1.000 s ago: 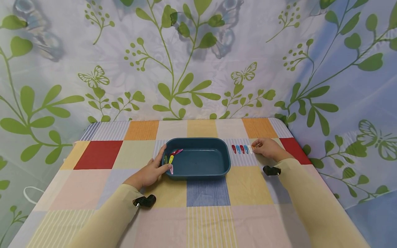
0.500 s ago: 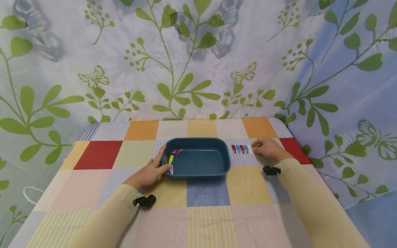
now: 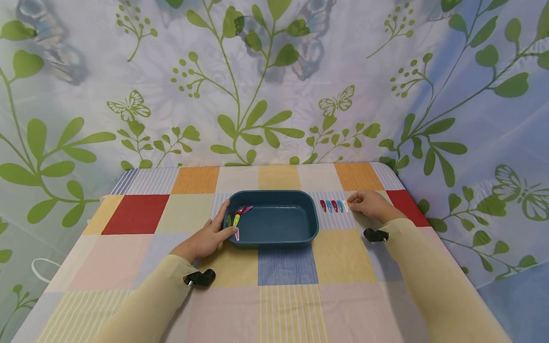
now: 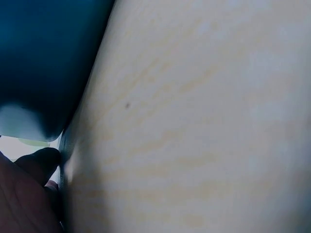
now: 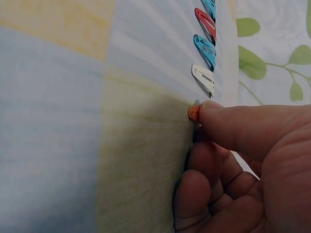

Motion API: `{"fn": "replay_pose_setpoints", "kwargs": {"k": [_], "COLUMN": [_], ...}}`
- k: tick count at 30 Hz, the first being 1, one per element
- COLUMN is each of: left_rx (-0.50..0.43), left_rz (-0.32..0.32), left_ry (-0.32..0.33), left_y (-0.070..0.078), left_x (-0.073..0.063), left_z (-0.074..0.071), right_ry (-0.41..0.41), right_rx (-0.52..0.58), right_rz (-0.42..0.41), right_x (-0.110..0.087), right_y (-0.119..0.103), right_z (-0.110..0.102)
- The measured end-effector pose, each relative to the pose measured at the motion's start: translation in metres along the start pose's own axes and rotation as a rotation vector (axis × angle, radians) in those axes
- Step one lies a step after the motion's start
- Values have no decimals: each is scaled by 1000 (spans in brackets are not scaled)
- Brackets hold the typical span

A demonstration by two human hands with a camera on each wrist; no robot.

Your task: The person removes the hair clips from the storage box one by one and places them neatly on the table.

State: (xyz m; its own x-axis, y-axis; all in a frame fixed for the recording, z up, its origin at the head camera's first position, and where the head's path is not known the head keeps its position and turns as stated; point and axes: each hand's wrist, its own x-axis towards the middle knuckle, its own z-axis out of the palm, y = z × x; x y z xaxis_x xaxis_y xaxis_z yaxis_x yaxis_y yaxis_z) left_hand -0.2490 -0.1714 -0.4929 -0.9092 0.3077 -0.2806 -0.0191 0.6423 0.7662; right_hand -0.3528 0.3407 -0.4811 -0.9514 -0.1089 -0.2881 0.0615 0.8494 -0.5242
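In the head view, my left hand [image 3: 207,240] holds the left end of a dark blue-green plastic tray [image 3: 274,245], its thumb over the front left corner and its fingers along the left side. Inside the tray, near that hand, lie several snap hair clips, including a yellow one [image 3: 236,220] and a pink one [image 3: 237,234]. My right hand [image 3: 372,206] pinches the end of an orange hair clip [image 5: 193,113] at the table surface; the fingers cover most of it. Beside it are a white clip [image 5: 203,77], a blue clip [image 5: 204,50] and a red clip [image 5: 206,22].
The clips right of the tray form a row, with a dark red one [image 3: 323,206] nearest the tray. A patchwork cloth [image 3: 223,309] covers the table. Leaf-patterned curtain [image 3: 266,95] hangs behind and on both sides. A white cord loop [image 3: 42,269] hangs at the left.
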Motion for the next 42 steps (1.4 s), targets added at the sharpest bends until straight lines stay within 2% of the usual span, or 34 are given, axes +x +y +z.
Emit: {"fn": "replay_pose_setpoints", "kwargs": {"k": [7, 16, 20, 24, 26, 33, 37, 42], "left_rx": [11, 14, 15, 11, 9, 1, -11, -11], "left_rz": [7, 12, 12, 13, 16, 46, 41, 34], "left_ry": [1, 1, -1, -2, -2, 0, -5, -5], "left_y": [0, -1, -2, -1, -1, -5, -6, -3], "left_x": [0, 0, 1, 1, 1, 0, 0, -1], "left_z": [0, 0, 1, 0, 0, -2, -2, -3], "right_ry": [14, -14, 47, 107, 95, -66, -139, -223], "right_rx": [-4, 12, -31, -94, -103, -172, -244, -322], "right_rz": [-31, -14, -79, -181, -230, -474, -591, -651], "right_x": [1, 0, -2, -9, -14, -25, -20, -12], "right_y": [3, -1, -16, -58, -86, -181, -217, -247], "right_z": [0, -5, -11, -15, -14, 14, 40, 66]}}
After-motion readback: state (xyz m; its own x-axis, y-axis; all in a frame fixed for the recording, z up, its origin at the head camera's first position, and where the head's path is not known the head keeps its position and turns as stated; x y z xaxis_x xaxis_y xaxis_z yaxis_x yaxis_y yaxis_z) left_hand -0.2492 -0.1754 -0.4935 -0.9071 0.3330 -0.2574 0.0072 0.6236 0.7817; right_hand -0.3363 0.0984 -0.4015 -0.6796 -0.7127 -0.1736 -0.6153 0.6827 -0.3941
